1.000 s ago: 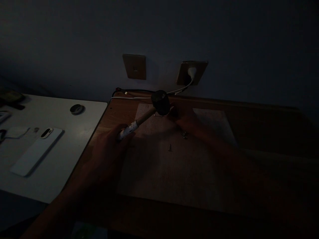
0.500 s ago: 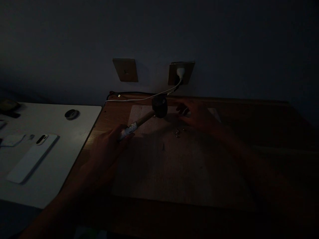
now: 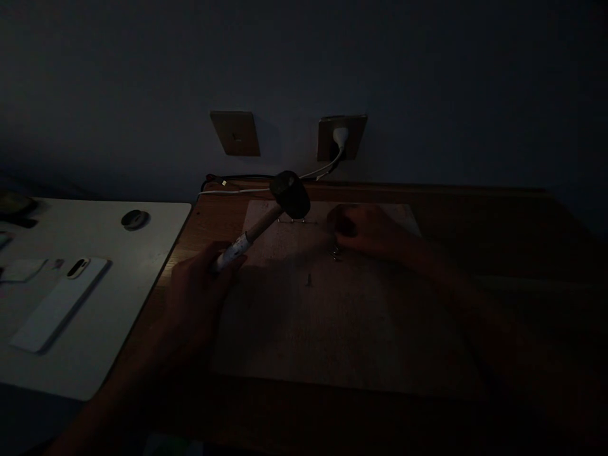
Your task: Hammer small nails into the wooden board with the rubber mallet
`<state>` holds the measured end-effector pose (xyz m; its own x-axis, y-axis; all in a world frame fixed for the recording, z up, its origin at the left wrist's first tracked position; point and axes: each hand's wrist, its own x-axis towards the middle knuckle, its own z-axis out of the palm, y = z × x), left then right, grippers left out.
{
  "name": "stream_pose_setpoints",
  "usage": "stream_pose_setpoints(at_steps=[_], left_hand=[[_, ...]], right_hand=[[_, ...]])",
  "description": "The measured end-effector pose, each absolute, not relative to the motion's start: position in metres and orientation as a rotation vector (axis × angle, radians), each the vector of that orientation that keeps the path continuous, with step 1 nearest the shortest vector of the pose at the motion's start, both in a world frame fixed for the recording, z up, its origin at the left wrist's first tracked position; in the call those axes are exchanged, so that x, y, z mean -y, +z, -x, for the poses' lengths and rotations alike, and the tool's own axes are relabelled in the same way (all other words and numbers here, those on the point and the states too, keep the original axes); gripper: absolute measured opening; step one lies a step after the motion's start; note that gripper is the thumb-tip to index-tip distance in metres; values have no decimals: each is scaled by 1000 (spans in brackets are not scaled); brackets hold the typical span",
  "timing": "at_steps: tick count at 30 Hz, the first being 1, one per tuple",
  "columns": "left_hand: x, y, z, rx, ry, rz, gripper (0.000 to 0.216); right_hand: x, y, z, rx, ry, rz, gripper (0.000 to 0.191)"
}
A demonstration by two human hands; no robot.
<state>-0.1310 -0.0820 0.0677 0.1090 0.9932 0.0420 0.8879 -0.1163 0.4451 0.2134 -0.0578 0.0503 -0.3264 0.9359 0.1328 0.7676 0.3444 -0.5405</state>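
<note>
My left hand is wrapped round the pale-wrapped handle of a mallet. The mallet's dark head is raised over the far part of a wooden board. Just below the head, several thin metal nails stand in a row near the board's back edge. My right hand is low over the board, right of that row, its fingers drawn together; whatever they hold is too dark to see. Close to it lies a small cluster of loose nails. Nearer me is a single small pointed piece.
On the left a white tabletop carries a white phone and a dark round object. A white plug sits in the wall socket, its cable running along the wooden table's back edge. The light is very dim.
The mallet head has shifted left and up, uncovering the row of nails. My right hand's fingers have closed together and moved slightly left and nearer me.
</note>
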Motion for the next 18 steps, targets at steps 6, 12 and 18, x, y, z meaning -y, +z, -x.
stream_pose_setpoints(at_steps=[6, 12, 18], left_hand=[[88, 70, 127, -1856, 589, -1965, 40], [93, 79, 128, -1821, 534, -1915, 43], [86, 66, 136, -1804, 576, -1953, 40]], right_hand=[[34, 35, -198, 1981, 616, 1430, 40], [25, 28, -193, 2058, 626, 1405, 44], [21, 36, -189, 2184, 540, 1417, 45]])
